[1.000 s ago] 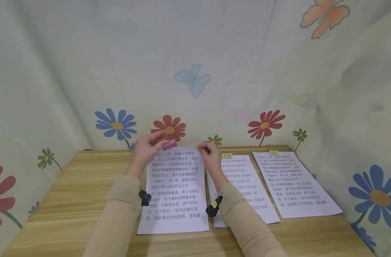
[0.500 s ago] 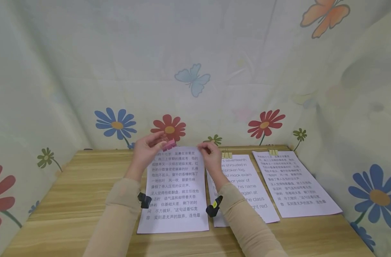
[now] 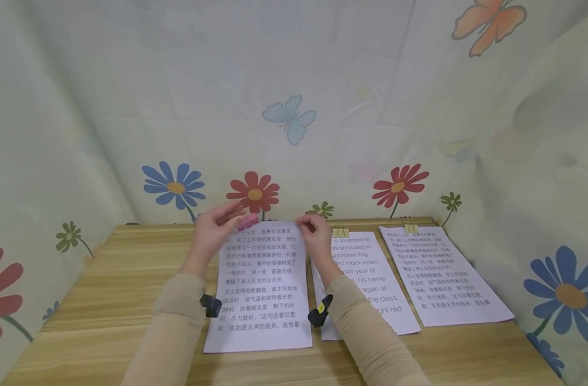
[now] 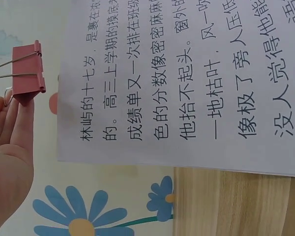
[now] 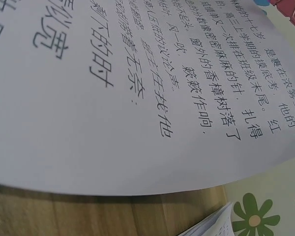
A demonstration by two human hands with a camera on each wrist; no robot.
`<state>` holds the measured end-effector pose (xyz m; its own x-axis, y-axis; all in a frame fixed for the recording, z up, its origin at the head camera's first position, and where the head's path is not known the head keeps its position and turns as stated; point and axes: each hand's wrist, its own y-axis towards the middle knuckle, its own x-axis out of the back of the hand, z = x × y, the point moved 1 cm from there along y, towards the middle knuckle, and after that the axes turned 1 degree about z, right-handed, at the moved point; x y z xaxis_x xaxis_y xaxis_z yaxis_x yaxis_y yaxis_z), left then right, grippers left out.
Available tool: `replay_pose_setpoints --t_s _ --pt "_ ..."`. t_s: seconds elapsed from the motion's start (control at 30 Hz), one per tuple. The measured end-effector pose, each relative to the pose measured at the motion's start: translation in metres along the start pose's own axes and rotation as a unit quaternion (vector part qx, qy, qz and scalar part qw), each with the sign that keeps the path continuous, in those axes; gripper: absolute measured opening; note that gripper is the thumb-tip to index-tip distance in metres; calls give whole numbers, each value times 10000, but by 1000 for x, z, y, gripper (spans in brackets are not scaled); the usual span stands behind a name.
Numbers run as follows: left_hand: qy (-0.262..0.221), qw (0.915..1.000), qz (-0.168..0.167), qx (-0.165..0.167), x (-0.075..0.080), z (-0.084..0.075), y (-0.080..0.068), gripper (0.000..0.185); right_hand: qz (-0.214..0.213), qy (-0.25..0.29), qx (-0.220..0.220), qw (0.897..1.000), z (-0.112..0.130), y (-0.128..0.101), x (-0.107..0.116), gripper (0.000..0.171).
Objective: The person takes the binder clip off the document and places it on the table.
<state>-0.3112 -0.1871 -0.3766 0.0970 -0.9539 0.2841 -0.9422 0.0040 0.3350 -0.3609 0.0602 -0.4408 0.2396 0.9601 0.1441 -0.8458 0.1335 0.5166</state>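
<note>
- Left hand (image 3: 211, 234) raised over the far end of the desk (image 3: 115, 279), fingers (image 4: 10, 118) pinching a pink clip (image 3: 248, 220) by its wire handles.
- Clip (image 4: 28, 69) held just beside the top left corner of the sheet (image 3: 261, 284); in the left wrist view a narrow gap between clip and paper edge, mouth facing the sheet.
- Right hand (image 3: 316, 236) at the sheet's top right corner, fingers curled and pinching that edge.
- Top of the sheet (image 5: 137, 98) lifted off the desk, lower part lying flat; printed with Chinese text.
- To the right, two more sheets flat on the desk, a middle one (image 3: 371, 284) partly under the right forearm and a far one (image 3: 443, 279), each bearing a gold clip (image 3: 340, 232) at its top edge.
- Behind the desk, a flowered curtain (image 3: 294, 107).
</note>
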Motion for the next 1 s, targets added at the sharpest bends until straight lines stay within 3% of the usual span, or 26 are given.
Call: replay_pose_setpoints --t_s 0.17,0.33,0.8,1.0 --pt "-29 9998 46 -192 12 11 -4 49 24 -14 -16 10000 0 -1 -1 10" --pt "-32 9999 1 -166 28 23 -10 52 42 -16 -16 10000 -1 -1 -1 10" --pt "831 9951 -461 282 87 56 -36 53 13 48 -1 10000 -3 -3 -2 10" --pt "858 9935 -642 387 114 74 -50 54 73 54 -86 9999 -4 -5 -4 10"
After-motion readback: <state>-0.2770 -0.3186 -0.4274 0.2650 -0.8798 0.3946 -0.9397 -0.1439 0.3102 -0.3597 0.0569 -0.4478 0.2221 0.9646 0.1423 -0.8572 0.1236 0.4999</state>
